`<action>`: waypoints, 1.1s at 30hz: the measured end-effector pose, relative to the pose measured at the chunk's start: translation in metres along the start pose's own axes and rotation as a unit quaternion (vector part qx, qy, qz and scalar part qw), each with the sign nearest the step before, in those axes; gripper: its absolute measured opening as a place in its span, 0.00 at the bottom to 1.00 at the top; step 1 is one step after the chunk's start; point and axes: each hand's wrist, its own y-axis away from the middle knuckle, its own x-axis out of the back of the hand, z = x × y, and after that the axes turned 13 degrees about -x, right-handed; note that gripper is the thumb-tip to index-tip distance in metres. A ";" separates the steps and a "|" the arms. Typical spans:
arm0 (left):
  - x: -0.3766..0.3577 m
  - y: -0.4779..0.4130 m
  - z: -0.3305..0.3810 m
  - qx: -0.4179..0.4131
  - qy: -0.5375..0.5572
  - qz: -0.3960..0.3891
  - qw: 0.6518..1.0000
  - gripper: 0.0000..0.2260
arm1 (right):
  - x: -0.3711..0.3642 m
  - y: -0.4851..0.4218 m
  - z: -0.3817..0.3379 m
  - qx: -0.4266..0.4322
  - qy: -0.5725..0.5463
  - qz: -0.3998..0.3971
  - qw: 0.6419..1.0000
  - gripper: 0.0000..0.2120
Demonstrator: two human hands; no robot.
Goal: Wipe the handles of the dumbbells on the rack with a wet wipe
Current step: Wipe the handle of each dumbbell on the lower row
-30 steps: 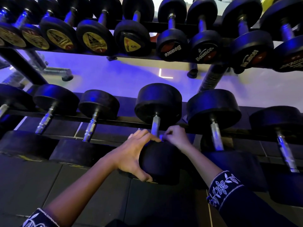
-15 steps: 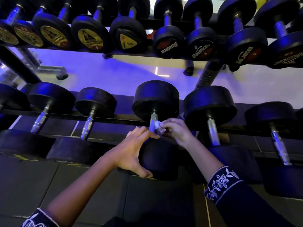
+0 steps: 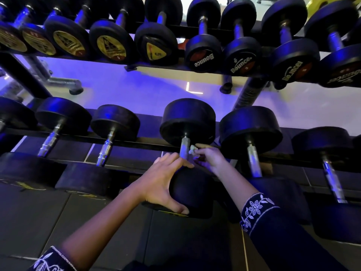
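A black dumbbell (image 3: pixel 188 120) lies on the lower shelf of the rack (image 3: pixel 136 142), its knurled steel handle (image 3: pixel 185 148) pointing toward me. My left hand (image 3: pixel 163 181) is spread over the near head of this dumbbell, thumb under its front face, fingers reaching to the handle's base. My right hand (image 3: pixel 210 158) pinches a small crumpled white wet wipe (image 3: pixel 192 149) and presses it against the right side of the handle, just below the far head.
More dumbbells lie on the lower shelf to the left (image 3: pixel 115 122) and right (image 3: pixel 251 130). An upper shelf carries several smaller dumbbells with yellow (image 3: pixel 110 45) and red "Bounce" (image 3: pixel 203 57) end caps. Dark floor mats (image 3: pixel 109 231) lie below.
My right hand has slid the wipe up the handle from near the left fingertips toward the far head. The left hand has stayed on the near head.
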 end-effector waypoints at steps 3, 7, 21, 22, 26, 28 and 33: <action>-0.011 -0.006 -0.002 0.050 0.055 0.101 0.992 0.22 | -0.006 -0.007 -0.004 -0.034 -0.040 -0.009 0.999 0.09; -0.017 -0.009 -0.005 0.098 0.072 0.152 0.981 0.14 | 0.001 -0.008 0.006 -0.106 0.091 -0.044 0.989 0.10; -0.019 -0.010 -0.007 0.078 0.069 0.169 0.980 0.11 | 0.007 -0.022 -0.003 -0.113 0.122 -0.017 0.986 0.13; -0.019 -0.010 -0.007 0.078 0.070 0.168 0.980 0.12 | 0.006 -0.021 -0.003 -0.113 0.125 -0.029 0.985 0.13; -0.019 -0.009 -0.008 0.074 0.063 0.161 0.982 0.14 | 0.008 -0.023 -0.002 -0.125 0.122 -0.046 0.984 0.14; -0.018 -0.010 -0.007 0.075 0.067 0.163 0.981 0.13 | 0.011 -0.023 -0.007 -0.137 0.126 -0.032 0.982 0.13; -0.018 -0.010 -0.005 0.075 0.065 0.167 0.981 0.14 | -0.001 -0.026 -0.007 -0.142 0.153 -0.018 0.978 0.13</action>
